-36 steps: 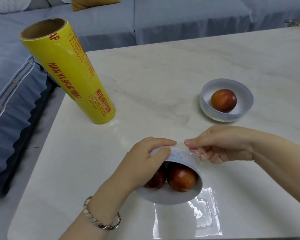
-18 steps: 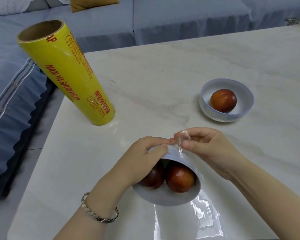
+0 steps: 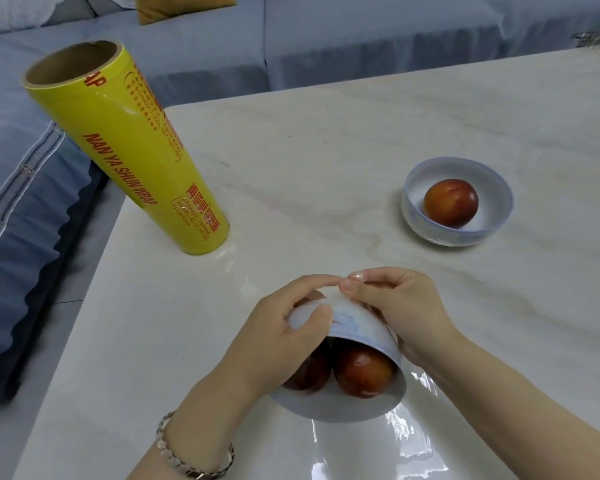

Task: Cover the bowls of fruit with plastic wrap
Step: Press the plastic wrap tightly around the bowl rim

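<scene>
Right hand [image 3: 402, 313] moved onto bowl [image 3: 359, 325] — tilted, gripped

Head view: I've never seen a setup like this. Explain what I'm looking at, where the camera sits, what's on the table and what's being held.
There is no machine here. A person works with bare hands, and the single picture comes from a camera worn on their head, looking forward and down. The left hand and right hand both curl round the near bowl. It is tipped with its mouth toward the camera, and two red fruits are inside. The right fingers sit at its base, apparently pressing wrap there. A clear wrap sheet lies on the table under it. Further off stand a yellow roll of wrap and the far bowl, holding one fruit. A sofa is behind.
</scene>
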`<state>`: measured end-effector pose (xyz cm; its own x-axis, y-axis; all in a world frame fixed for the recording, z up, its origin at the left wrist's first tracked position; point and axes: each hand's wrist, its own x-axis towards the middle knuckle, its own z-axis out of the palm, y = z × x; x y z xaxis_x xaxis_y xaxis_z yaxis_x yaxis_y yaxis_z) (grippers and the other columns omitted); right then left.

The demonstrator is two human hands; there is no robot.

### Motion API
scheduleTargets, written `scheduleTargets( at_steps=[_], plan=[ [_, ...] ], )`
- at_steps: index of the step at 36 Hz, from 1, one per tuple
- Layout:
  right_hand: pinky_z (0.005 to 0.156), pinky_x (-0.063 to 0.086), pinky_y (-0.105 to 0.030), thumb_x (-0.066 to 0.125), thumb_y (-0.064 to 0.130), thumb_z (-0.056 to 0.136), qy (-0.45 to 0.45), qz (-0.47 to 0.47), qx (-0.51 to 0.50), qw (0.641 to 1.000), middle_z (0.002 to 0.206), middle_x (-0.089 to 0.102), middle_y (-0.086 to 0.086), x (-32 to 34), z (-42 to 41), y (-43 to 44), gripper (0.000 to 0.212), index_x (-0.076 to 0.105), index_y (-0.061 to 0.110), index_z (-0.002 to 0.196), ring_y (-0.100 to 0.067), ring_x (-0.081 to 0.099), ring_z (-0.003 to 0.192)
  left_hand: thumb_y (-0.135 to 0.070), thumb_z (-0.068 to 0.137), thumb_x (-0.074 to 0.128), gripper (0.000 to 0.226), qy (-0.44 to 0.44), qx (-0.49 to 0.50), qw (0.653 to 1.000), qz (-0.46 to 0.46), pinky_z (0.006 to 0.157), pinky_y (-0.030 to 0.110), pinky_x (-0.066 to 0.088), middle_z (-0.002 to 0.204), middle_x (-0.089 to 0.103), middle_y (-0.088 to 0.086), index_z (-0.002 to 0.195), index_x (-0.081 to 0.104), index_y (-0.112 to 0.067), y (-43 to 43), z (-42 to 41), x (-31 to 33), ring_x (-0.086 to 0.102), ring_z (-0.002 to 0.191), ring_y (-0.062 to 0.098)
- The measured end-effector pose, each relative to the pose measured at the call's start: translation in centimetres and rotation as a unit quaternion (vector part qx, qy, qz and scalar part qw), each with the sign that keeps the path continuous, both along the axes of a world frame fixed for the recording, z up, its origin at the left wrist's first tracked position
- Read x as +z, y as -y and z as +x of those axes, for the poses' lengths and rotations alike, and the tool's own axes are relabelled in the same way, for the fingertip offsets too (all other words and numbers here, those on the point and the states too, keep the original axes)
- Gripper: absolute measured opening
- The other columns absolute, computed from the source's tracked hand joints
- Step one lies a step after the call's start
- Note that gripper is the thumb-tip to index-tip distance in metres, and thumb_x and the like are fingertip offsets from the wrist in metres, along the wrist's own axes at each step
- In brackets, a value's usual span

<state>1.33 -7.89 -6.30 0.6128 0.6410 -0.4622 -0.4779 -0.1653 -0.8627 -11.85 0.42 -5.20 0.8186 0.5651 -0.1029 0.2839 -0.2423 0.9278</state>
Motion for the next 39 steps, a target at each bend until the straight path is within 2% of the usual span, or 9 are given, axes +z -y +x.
scheduleTargets(
  at_steps=[9,14,18,22,26,29,31,35,39],
  plan=[
    [0.056,0.054,-0.019,0.080,0.014,0.066,0.031,-0.059,0.097,0.993,0.062,0.072,-0.003,0.3,0.4,0.3,0.012,0.071,0.006,0.066,-0.011,0.065,0.056,-0.044,0.070,0.046,0.032,0.011,-0.027,1.000,0.010,0.083,0.010,0.041,0.097,0.067,-0.009,0.092,0.068,-0.050,0.2,-0.2,-0.1,0.060,0.096,0.000],
    [0.061,0.046,-0.027,0.075,0.033,0.070,0.085,-0.140,0.156,0.974,0.070,0.065,-0.010,-0.2,0.8,0.6,0.037,0.072,-0.003,0.078,-0.016,0.055,0.065,-0.045,0.066,0.047,0.031,-0.004,-0.031,1.000,0.005,0.081,0.007,0.041,0.096,0.067,-0.017,0.089,0.068,-0.043,0.1,0.1,0.0,0.061,0.095,-0.002],
    [0.052,0.049,-0.019,0.082,0.032,0.063,0.094,-0.166,0.159,0.969,0.059,0.059,-0.002,-0.2,1.6,0.6,0.034,0.063,0.006,0.072,-0.008,0.054,0.049,-0.046,0.064,0.046,0.030,-0.014,-0.035,0.999,0.018,0.077,0.006,0.040,0.092,0.065,-0.021,0.086,0.066,-0.042,0.1,0.2,0.1,0.060,0.090,-0.004],
    [0.063,0.052,-0.022,0.082,0.013,0.065,0.151,-0.129,0.108,0.974,0.057,0.059,0.000,-0.2,2.6,1.7,0.022,0.060,0.011,0.067,-0.005,0.055,0.047,-0.048,0.062,0.045,0.028,-0.023,-0.028,0.999,0.033,0.078,0.006,0.040,0.094,0.064,-0.020,0.082,0.064,-0.044,0.0,0.1,0.1,0.059,0.091,-0.005],
    [0.062,0.043,-0.003,0.072,0.009,0.075,0.292,-0.016,0.076,0.953,0.064,0.069,0.011,1.8,2.4,3.9,0.014,0.069,0.020,0.067,0.006,0.060,0.060,-0.049,0.062,0.044,0.028,-0.026,-0.018,0.999,0.030,0.083,0.010,0.042,0.095,0.065,-0.022,0.082,0.064,-0.044,-0.1,0.0,-0.1,0.060,0.095,-0.004],
    [0.075,0.042,-0.003,0.068,0.038,0.071,0.365,0.027,0.150,0.919,0.086,0.070,0.020,2.5,1.2,5.4,0.009,0.072,0.030,0.074,0.006,0.064,0.083,-0.049,0.063,0.043,0.029,-0.027,-0.020,0.999,0.037,0.082,0.009,0.041,0.093,0.066,-0.022,0.083,0.063,-0.044,-0.1,0.1,-0.1,0.059,0.094,-0.004],
    [0.082,0.037,0.000,0.061,0.056,0.063,0.391,0.011,0.213,0.895,0.100,0.065,0.030,2.3,0.6,5.8,0.032,0.071,0.037,0.087,0.012,0.059,0.095,-0.048,0.063,0.043,0.030,-0.022,-0.019,0.999,0.040,0.082,0.010,0.042,0.093,0.067,-0.019,0.084,0.063,-0.042,-0.2,0.1,-0.2,0.060,0.094,-0.002],
    [0.088,0.029,0.004,0.058,0.068,0.054,0.391,-0.024,0.292,0.873,0.110,0.056,0.038,1.7,0.2,5.0,0.062,0.061,0.042,0.112,0.022,0.046,0.108,-0.047,0.063,0.043,0.029,-0.009,-0.010,0.999,0.030,0.082,0.011,0.043,0.094,0.067,-0.019,0.083,0.064,-0.043,-0.4,0.0,-0.2,0.060,0.094,-0.003],
    [0.088,0.036,-0.001,0.058,0.066,0.054,0.351,-0.030,0.316,0.881,0.105,0.058,0.040,1.5,0.1,3.8,0.044,0.050,0.058,0.097,0.021,0.050,0.104,-0.046,0.065,0.043,0.029,0.002,-0.008,1.000,0.029,0.081,0.012,0.044,0.094,0.068,-0.019,0.084,0.064,-0.041,-0.4,-0.1,-0.4,0.061,0.093,-0.001]
  ],
)
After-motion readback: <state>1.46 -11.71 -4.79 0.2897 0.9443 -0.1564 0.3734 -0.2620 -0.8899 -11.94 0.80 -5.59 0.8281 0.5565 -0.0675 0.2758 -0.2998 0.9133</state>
